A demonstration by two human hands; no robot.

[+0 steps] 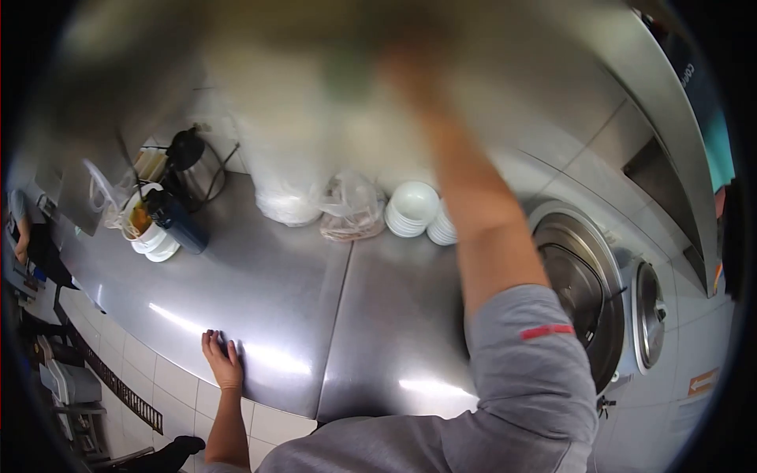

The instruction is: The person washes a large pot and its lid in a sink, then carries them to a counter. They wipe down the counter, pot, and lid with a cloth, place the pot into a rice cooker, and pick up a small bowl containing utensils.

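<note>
My left hand (221,359) lies open at the near edge of the steel counter (260,288), its fingers apart and nothing in them. Raised high at the top of the view, my right hand (406,67) is close to the camera and smeared. Its fingers do not show clearly. Around it is a blurred pale and greenish shape (347,71) that I cannot make out. Below the raised arm, a stack of white bowls (412,206) stands on the counter, with a second stack (442,229) partly hidden behind the arm.
Along the wall sit a knotted plastic bag (352,206) and a plastic-wrapped white bundle (288,201). At left are a steel jug (197,169), a dark bottle (177,222) and a white container (140,221). A large round steel vessel (579,268) is at right. Another person (35,236) stands far left.
</note>
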